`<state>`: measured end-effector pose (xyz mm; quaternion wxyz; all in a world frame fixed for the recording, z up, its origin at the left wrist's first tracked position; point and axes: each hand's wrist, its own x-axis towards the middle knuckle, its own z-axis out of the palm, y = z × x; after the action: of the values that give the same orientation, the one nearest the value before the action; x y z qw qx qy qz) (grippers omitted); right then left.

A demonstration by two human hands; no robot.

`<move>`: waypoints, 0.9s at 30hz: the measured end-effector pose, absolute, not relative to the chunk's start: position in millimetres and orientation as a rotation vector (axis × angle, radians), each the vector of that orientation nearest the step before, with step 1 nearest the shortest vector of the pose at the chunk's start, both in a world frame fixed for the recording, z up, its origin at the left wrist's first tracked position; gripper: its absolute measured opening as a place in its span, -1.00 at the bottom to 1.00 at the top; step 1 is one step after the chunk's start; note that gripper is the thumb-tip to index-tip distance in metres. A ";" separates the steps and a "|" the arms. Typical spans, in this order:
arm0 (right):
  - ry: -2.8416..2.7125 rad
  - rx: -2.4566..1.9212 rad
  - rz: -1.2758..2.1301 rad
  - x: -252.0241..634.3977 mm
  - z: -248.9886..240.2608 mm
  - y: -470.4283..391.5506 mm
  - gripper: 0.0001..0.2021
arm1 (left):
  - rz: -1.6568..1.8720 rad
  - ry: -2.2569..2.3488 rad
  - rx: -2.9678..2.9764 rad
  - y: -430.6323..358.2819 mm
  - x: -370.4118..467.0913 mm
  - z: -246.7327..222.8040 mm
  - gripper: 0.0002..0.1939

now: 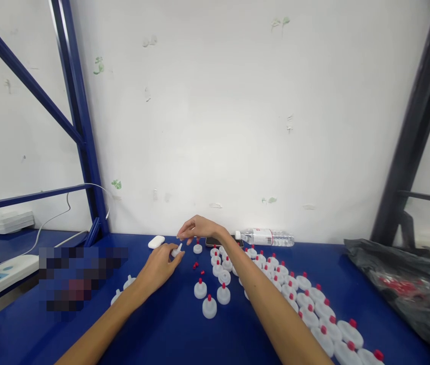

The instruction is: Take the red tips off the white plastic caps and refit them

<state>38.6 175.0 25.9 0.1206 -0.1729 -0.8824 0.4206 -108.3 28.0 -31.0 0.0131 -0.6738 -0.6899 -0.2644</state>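
Observation:
My left hand (160, 266) pinches a white plastic nozzle cap (177, 250) between thumb and fingers, its bare spout tilted up. Just above it, my right hand (201, 228) arches over with bent fingers; whatever its fingertips hold is too small to make out. Near both hands, several loose red tips (195, 265) lie on the blue table (169, 324). A nozzle cap with a red tip (197, 248) stands below the right hand. More red-tipped caps (209, 307) stand upright in front. By my left forearm are white caps with bare spouts (129, 282).
Many red-tipped caps (313, 317) stand in rows at the right, partly behind my right forearm. At the back lie a white case (156, 242), a dark phone (213, 242) and a clear bottle (266, 237). A black plastic bag (400, 289) lies right; a power strip (7, 276) left.

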 end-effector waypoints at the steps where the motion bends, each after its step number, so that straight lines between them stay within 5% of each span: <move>1: -2.563 -0.464 1.257 37.9 24.9 174.6 -0.73 | -0.852 -2.153 -2.102 27.0 -106.7 -29.0 -0.51; 27: -2.482 -0.303 1.396 35.9 22.9 174.0 -0.68 | -1.668 -2.307 -2.067 25.2 -104.1 -21.0 -0.38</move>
<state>35.9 174.0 22.9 0.1385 -0.1047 -0.8583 0.4828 -104.1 25.2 -21.0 -0.1871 -0.5771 -0.6442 -0.4658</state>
